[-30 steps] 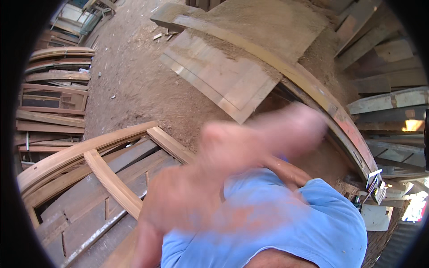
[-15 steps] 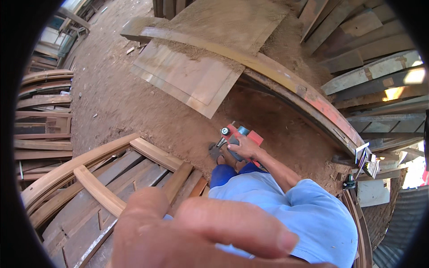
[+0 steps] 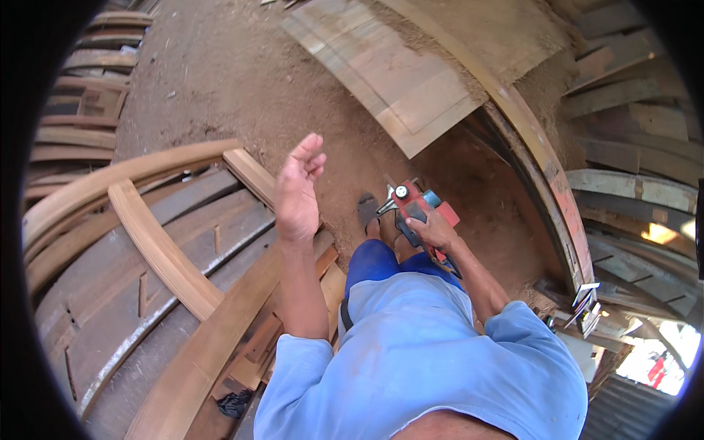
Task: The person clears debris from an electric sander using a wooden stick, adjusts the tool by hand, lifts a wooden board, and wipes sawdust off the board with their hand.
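Note:
My right hand [image 3: 434, 227] is wrapped round the handle of a red electric planer [image 3: 411, 192], held up in front of my body. The planer has a round knob on top and a metal bracket at its left side; a dark cord hangs below my wrist. Empty, my left hand [image 3: 297, 198] is raised to the left of the planer with fingers stretched up and slightly bent. Beyond it lies a light wooden frame [image 3: 165, 249] with a curved rail, resting on darker boards. The planer's underside is hidden.
A long curved beam [image 3: 524, 139] runs across the right side, next to a flat wooden panel [image 3: 389, 81] strewn with shavings. Stacked boards [image 3: 81, 136] line the far left, and more timber [image 3: 623, 183] leans at the right. Bare dirt floor [image 3: 213, 81] lies between.
My left hand has moved from close in front of the camera to out over the left side. The view has shifted, and my right hand still holds the planer.

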